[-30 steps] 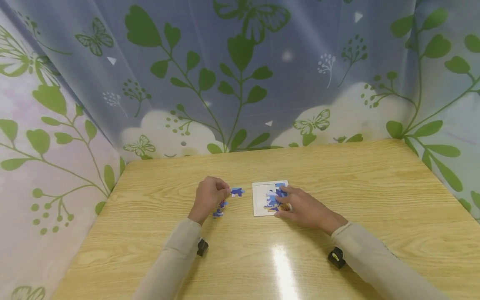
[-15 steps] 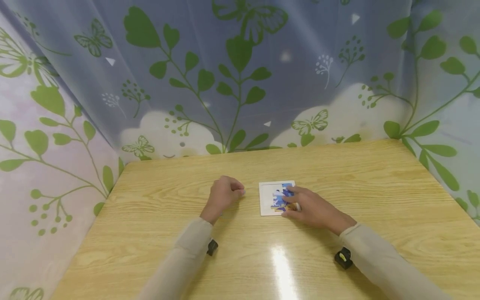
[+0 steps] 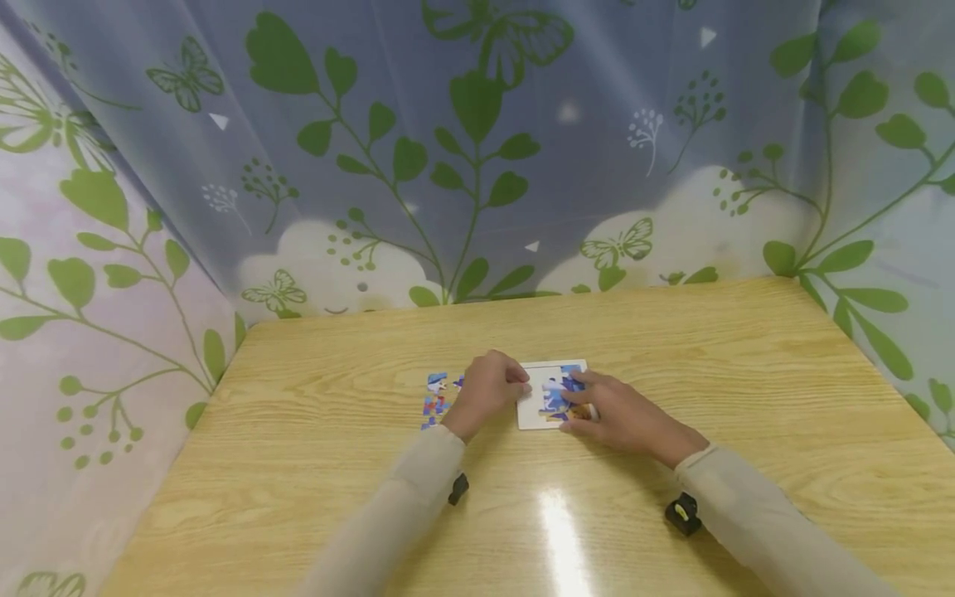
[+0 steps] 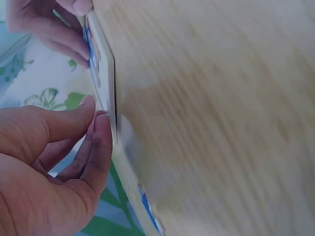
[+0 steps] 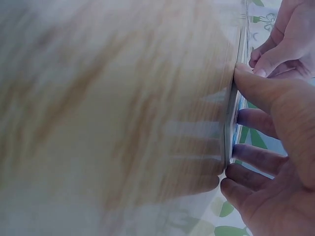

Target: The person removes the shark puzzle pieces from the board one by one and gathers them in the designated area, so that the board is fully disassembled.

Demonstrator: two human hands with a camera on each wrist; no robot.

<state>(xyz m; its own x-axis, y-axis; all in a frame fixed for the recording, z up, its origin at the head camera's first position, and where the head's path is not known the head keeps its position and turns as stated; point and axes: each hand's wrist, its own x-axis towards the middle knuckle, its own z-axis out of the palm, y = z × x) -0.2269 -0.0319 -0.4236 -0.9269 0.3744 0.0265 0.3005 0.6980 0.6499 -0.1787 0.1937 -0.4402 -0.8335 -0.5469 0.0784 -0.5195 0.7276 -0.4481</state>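
In the head view a square white puzzle tray (image 3: 529, 414) lies on the table, with joined blue, purple and orange pieces (image 3: 553, 396) filling its right part. My right hand (image 3: 625, 421) grips the tray's right side, thumb at the near edge and fingers over the pieces. At the tray's left edge is my left hand (image 3: 488, 393), its thumb and forefinger pinched together on what appears to be a puzzle piece, almost wholly hidden. The left wrist view shows these fingertips (image 4: 102, 123) right by the tray's rim (image 4: 110, 73).
Several loose puzzle pieces (image 3: 435, 405) lie left of my left hand, partly covered by it. The wooden table (image 3: 336, 356) runs back to a patterned curtain (image 3: 358, 191). Black wrist mounts (image 3: 682, 513) hang below both sleeves.
My left hand has moved right, from the loose pieces to the tray's left edge, uncovering pieces behind it. The tray and my right hand shifted slightly right at first, then stayed put.
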